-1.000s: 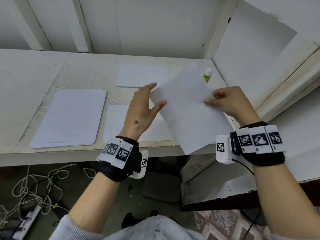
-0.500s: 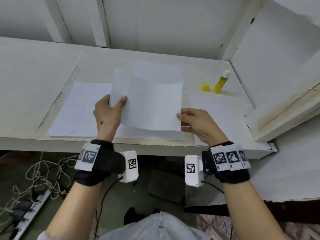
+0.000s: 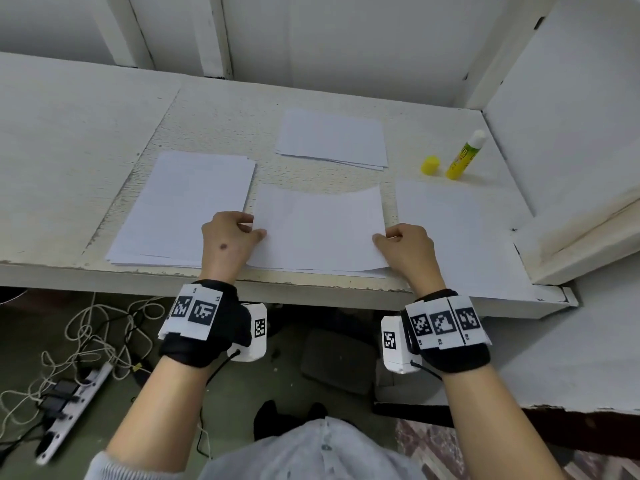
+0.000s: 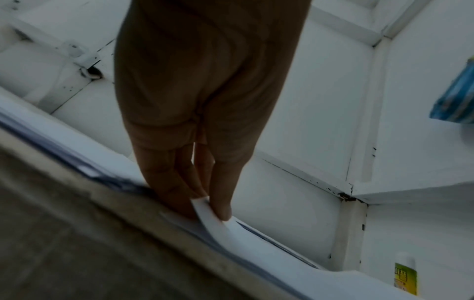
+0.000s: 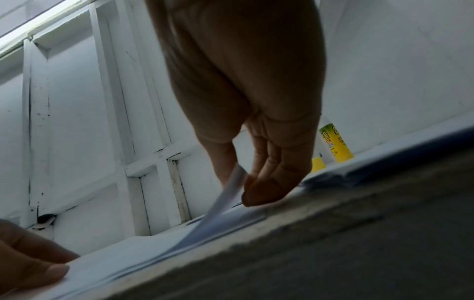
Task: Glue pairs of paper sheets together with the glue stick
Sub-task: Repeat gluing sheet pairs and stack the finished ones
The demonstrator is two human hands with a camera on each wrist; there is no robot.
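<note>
Surface: a worn white bench (image 3: 104, 109) ran across the middle of the frame, with white panelled walls behind.
Near, lower left: cables and a power strip (image 3: 69, 393) lay on the floor under the bench edge.
Left hand (image 3: 225, 244): thumb and fingers pinched the left edge of the held sheet (image 3: 318, 230).
Right hand (image 3: 408, 251): thumb and fingers pinched that sheet's right edge.
Change: half a second before, the sheet was raised above the bench; by this moment it had come down over another sheet at centre frame, its far edge still bowed upward.
Meaning: the pair was probably being aligned, with pressing flat still to do.
Left of centre: a paper stack (image 3: 183, 206) lay just beside the left hand.
Right of centre: a single sheet (image 3: 457, 237) lay flat.
Far centre: a small pile of sheets (image 3: 332, 140) lay there.
Far, upper right: the glue stick (image 3: 464, 155) stood upright and uncapped, its yellow cap (image 3: 430, 165) just beside it.
</note>
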